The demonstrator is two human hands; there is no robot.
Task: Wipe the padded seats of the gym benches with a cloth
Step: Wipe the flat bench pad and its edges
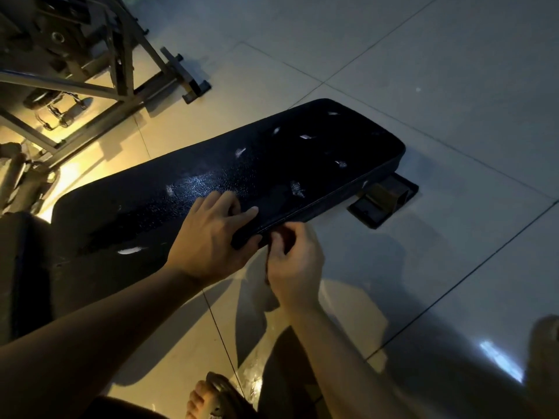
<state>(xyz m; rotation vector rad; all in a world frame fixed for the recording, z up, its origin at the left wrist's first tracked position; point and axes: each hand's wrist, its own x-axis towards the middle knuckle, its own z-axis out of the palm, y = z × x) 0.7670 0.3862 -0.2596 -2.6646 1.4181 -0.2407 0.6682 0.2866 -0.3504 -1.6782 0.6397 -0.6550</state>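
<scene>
Currently at the near long edge of the black bench pad [272, 164], roughly mid-length. The pad runs diagonally across the tiled floor [423, 86], with its metal foot [384, 201] poking out under the far end. Left hand [211, 237] clamps the pad edge: fingers bent on the top face, thumb down the side wall. Right hand [295, 258] pinches a dark cloth [286, 241] right at that edge, just beside the left thumb, and a thin strip of it hangs below. Dark cloth against dark vinyl, so I can't tell if any of it lies under the left hand. My read is that the cloth is being gathered or re-folded before a stroke, not mid-wipe. To do it well, I'd bunch it into a flat wad and keep the left hand bracing. Then run long overlapping passes lengthwise out to the far rounded end and finish along the stitched side seam. The pad cover is glossy pebbled vinyl, cracked, with several pale tears scattered over the far half and one near the close left edge. Go light over those, since a snagged flap would likely peel further. A steel rack frame [115, 55] stands well apart, upper left.
</scene>
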